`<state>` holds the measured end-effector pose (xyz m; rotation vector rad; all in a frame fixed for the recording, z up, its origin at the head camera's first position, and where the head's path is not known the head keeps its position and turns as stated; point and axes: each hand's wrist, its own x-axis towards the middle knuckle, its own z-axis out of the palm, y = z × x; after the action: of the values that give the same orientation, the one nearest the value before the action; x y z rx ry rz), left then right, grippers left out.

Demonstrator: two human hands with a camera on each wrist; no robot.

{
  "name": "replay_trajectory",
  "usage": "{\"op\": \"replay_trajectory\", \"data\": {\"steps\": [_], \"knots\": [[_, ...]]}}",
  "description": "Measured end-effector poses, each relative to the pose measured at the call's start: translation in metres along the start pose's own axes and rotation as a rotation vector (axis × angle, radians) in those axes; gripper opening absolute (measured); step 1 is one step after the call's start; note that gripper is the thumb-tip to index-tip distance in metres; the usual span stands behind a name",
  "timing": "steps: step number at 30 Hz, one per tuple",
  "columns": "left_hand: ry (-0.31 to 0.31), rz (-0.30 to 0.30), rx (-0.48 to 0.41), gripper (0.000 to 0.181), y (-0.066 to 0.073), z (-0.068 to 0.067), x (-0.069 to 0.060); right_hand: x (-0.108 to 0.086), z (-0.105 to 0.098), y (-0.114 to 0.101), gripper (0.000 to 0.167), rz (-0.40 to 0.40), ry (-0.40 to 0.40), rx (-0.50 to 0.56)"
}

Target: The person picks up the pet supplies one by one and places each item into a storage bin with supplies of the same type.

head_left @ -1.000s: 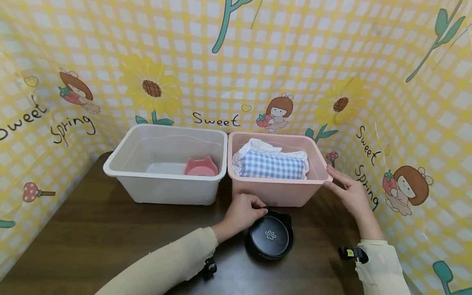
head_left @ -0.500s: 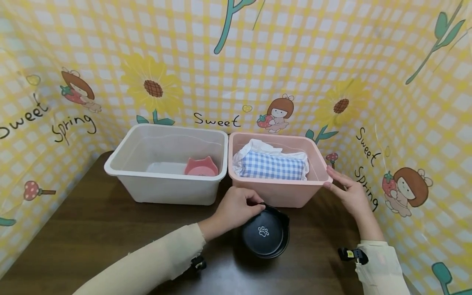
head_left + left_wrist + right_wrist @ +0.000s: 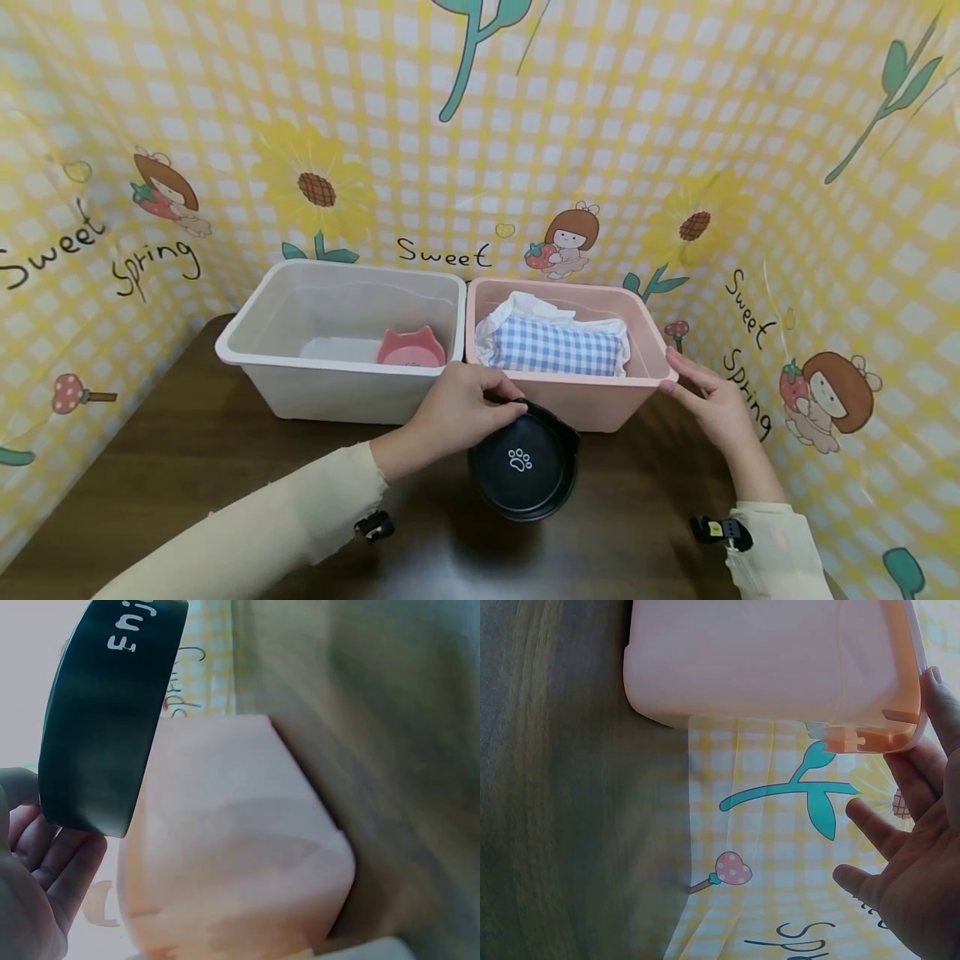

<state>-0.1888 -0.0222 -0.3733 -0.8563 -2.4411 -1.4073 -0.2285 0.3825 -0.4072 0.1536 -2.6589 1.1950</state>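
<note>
My left hand (image 3: 461, 412) pinches the rim of a black pet bowl (image 3: 522, 462), which has a white paw print inside. The bowl hangs tilted above the table, in front of the bins; in the left wrist view, white lettering shows on its side wall. With fingers mostly straight, my right hand (image 3: 712, 408) touches the right front corner of a pink bin (image 3: 555, 402); in the right wrist view, its lower fingers spread free of the rim. A blue-checked pillow (image 3: 558, 346) with white frills lies inside the pink bin.
Left of the pink bin stands a white bin (image 3: 337, 392) with a pink cat-eared bowl (image 3: 411, 346) in it. Both bins sit side by side on the dark wooden table (image 3: 202, 475), close to a yellow-checked cloth (image 3: 480, 167) that hangs behind and around.
My left hand has moved left and up with the black bowl, which has come off the table and tilted. My right hand stays at the pink bin's corner. The view has shifted slightly.
</note>
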Motion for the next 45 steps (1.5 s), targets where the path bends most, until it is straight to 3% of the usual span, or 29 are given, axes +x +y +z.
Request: {"op": "replay_trajectory", "data": {"steps": [10,24,29,36,45], "knots": [[0.052,0.115,0.113,0.007,0.014,-0.045,0.010,0.000,0.002,0.000,0.058,0.017,-0.007,0.005],[0.073,0.162,0.139,0.003,0.027,-0.108,0.023,-0.002,0.005,0.000,0.056,-0.004,-0.015,-0.009],[0.120,0.181,0.200,0.007,0.022,-0.128,0.024,-0.002,0.007,0.000,0.056,-0.007,-0.019,-0.014],[0.195,0.264,0.346,0.005,0.008,-0.153,0.029,-0.001,0.008,0.001,0.055,-0.006,-0.017,-0.025],[0.218,0.282,0.452,0.007,-0.002,-0.179,0.036,-0.001,0.001,0.003,0.057,0.010,-0.016,-0.007]]}}
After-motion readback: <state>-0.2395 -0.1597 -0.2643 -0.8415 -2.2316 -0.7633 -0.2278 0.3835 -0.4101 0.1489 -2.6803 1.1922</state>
